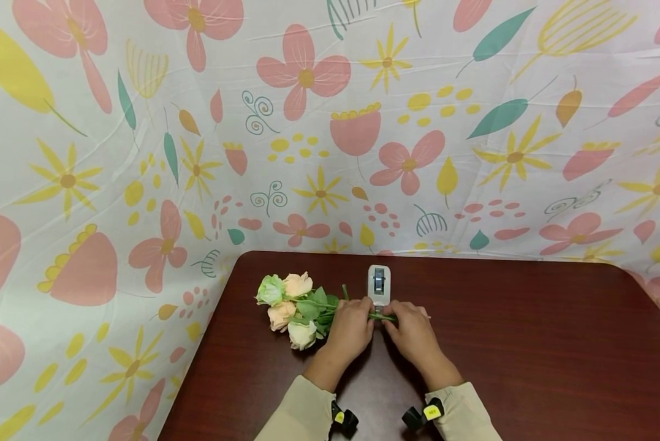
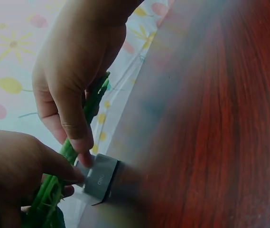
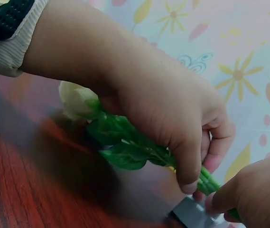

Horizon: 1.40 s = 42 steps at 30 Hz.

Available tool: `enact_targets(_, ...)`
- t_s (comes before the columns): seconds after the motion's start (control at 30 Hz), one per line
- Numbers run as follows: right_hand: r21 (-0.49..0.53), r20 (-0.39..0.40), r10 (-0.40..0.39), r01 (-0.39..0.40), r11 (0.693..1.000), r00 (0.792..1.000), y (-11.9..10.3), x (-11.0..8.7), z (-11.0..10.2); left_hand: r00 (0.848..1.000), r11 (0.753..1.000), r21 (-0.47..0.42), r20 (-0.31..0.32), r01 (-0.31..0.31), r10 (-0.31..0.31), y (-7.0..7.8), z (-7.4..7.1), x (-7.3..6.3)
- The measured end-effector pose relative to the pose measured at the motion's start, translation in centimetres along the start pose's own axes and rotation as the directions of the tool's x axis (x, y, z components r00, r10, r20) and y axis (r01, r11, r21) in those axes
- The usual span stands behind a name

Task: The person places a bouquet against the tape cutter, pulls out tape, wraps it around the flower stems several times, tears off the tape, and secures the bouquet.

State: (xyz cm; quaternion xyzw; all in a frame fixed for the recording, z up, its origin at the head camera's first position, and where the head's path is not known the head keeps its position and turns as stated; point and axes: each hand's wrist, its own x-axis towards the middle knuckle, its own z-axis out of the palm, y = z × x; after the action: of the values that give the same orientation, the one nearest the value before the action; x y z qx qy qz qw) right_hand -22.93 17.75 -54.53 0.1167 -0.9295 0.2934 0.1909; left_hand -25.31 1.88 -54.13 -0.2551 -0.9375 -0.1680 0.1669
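A bunch of artificial-looking roses [image 1: 282,315], peach, white and pale green, lies with its blooms to the left. My left hand [image 1: 350,324] grips the green stems below the leaves. To its right, my right hand [image 1: 412,334] holds the stem ends [image 2: 97,97] between thumb and fingers. A small tape dispenser [image 1: 379,285], pale with a tape roll inside, stands just beyond both hands. In the left wrist view the grey front of the dispenser [image 2: 100,178] sits right at the fingertips. Left-hand fingers hide part of the stems [image 3: 208,183] in the right wrist view.
Dark red-brown wooden table [image 1: 528,343] under the hands. A white cloth with printed flowers [image 1: 318,153] hangs behind and to the left of it. Black devices [image 1: 345,419] are strapped at both wrists.
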Motion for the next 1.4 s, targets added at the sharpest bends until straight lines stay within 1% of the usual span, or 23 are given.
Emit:
enact_targets(0.17, -0.008, 0.055, 0.012, -0.011, 1.000, 0.998, -0.3, 0.1, -0.4, 0.999, 1.000, -0.007, 0.034, 0.000, 0.000, 0.3, -0.6, 0.0)
enact_targets(0.37, -0.015, 0.117, 0.018, -0.016, 1.000, 0.993, -0.4, 0.1, -0.8, 0.998, 1.000, 0.014, 0.067, -0.003, 0.002, 0.5, -1.0, 0.0)
enact_targets(0.5, -0.044, 0.138, 0.030, -0.024, 0.999, 0.990, -0.4, -0.1, -1.1, 0.998, 0.999, 0.029, 0.059, -0.013, 0.012, 0.3, -1.0, -0.1)
enact_targets(0.67, -0.053, 0.194, 0.051, -0.042, 0.998, 0.980, -0.2, -0.1, -1.3, 0.999, 0.997, 0.063, 0.034, -0.038, 0.036, 0.2, -0.8, -0.1)
enact_targets(0.77, -0.057, 0.219, 0.053, -0.042, 0.997, 0.974, -0.2, 0.0, -1.4, 0.998, 0.995, 0.084, 0.032, -0.047, 0.045, 0.2, -0.8, -0.1)
enact_targets(0.9, -0.047, 0.229, 0.058, -0.048, 0.998, 0.972, -0.3, 0.1, -1.6, 0.998, 0.994, 0.095, 0.040, -0.049, 0.045, 0.4, -0.9, 0.0)
enact_targets(1.1, -0.024, 0.234, 0.068, -0.064, 0.998, 0.970, -0.3, 0.2, -1.8, 0.998, 0.995, 0.087, 0.042, -0.050, 0.046, 0.4, -0.9, 0.1)
enact_targets(1.4, 0.002, 0.199, 0.058, -0.059, 0.998, 0.978, -0.3, 0.2, -1.6, 0.999, 0.998, 0.049, 0.033, -0.045, 0.044, 0.3, -0.8, 0.0)
